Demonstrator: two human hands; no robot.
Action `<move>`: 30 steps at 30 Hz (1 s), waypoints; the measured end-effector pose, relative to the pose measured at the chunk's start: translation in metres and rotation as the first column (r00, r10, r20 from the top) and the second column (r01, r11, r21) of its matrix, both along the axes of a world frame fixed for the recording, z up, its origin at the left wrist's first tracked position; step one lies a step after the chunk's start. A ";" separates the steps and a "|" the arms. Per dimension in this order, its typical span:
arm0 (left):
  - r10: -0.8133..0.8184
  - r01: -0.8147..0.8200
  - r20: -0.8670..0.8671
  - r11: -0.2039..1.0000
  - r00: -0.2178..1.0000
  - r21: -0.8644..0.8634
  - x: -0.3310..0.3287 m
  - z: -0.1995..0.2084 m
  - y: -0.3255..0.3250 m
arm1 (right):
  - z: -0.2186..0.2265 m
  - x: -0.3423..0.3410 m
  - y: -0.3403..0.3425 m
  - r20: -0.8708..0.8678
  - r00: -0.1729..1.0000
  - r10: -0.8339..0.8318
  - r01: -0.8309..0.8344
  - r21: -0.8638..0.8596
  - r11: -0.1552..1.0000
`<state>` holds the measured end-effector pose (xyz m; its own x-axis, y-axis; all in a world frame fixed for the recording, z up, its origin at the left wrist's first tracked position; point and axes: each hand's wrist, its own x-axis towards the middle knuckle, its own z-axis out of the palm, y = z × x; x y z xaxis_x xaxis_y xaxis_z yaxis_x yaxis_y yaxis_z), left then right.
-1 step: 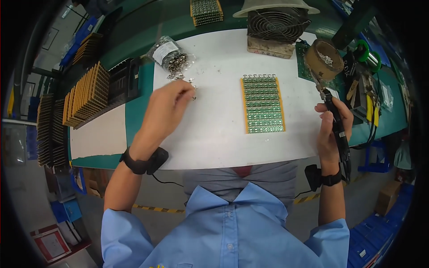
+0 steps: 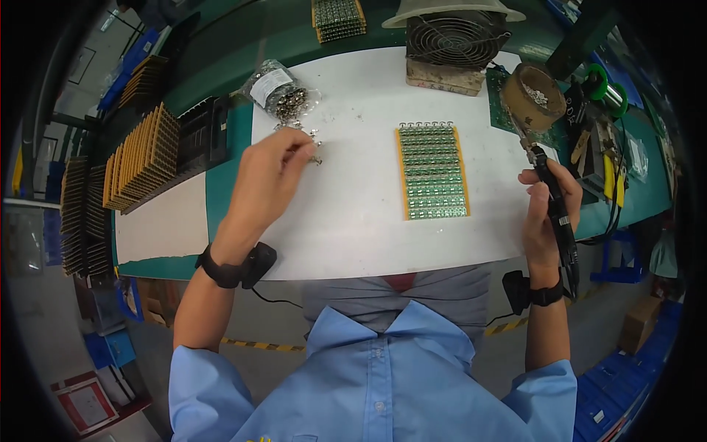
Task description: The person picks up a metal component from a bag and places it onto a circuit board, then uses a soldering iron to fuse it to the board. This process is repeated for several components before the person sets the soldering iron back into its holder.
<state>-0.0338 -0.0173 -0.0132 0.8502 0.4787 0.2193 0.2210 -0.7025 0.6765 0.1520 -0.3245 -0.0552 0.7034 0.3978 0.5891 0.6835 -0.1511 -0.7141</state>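
Observation:
My left hand [image 2: 269, 173] is over the white sheet, thumb and fingers pinched together. Whatever sits between those fingertips is too small to make out. Beside them lie loose small metal parts [image 2: 317, 160], and just beyond is a clear plastic bag [image 2: 271, 82] spilling more such parts [image 2: 292, 104]. In my right hand [image 2: 549, 210] is a black soldering iron [image 2: 557, 202], its tip pointing away toward a round brown pot [image 2: 521, 107] with pale bits inside. Between my hands a green circuit board panel [image 2: 433, 173] with yellow side edges lies flat, a row of metal parts along its far end.
A fan [image 2: 458, 40] on a block stands at the back. To the left, several board panels stand upright in a rack [image 2: 143, 158]. Another stack of panels [image 2: 339, 20] is at the far edge. On the right are a green solder spool [image 2: 607, 90] and yellow-handled pliers [image 2: 613, 180].
My left hand has shifted very slightly, its fingertips drawing a little leftward by the loose metal parts. The right hand and soldering iron look unmoved.

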 end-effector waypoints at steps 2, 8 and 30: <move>0.008 -0.009 -0.032 0.999 0.999 -0.045 0.000 0.004 0.002 | -0.001 -0.001 0.001 -0.008 1.000 0.003 -0.003 -0.005 1.000; -0.037 0.019 -0.204 0.996 0.978 -0.092 0.001 0.012 0.005 | 0.000 0.001 0.000 0.002 1.000 0.018 -0.018 -0.023 1.000; -0.185 0.108 -0.033 0.698 0.982 -0.708 0.018 0.026 -0.060 | 0.033 -0.047 0.023 -0.025 0.931 0.365 -0.365 -0.106 0.925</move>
<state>-0.0154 -0.0775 0.0131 0.9204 0.3282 -0.2126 0.2458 -0.0628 0.9673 0.1048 -0.3011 -0.0226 0.5004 0.6878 0.5259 0.7024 0.0327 -0.7110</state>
